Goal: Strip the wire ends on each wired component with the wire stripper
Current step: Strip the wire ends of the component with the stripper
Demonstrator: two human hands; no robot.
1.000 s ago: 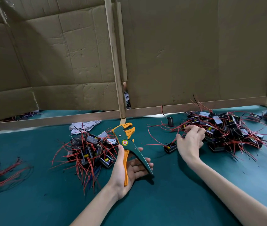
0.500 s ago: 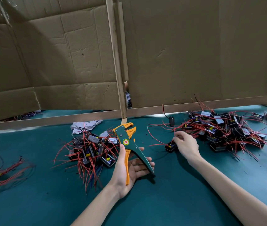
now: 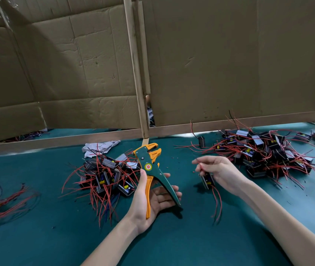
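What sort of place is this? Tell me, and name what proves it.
Probably a small electronics assembly bench: heaps of black boxed components with red wires on the teal-covered table, a green-and-orange wire stripper in the left hand, and brown cardboard partition sheets screening the station.

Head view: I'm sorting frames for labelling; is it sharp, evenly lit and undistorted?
Head view: the wire stripper in the left hand and the component in the right hand look sharp; soft shadows lie beneath them on the green table; the wide lens bows the cardboard wall.
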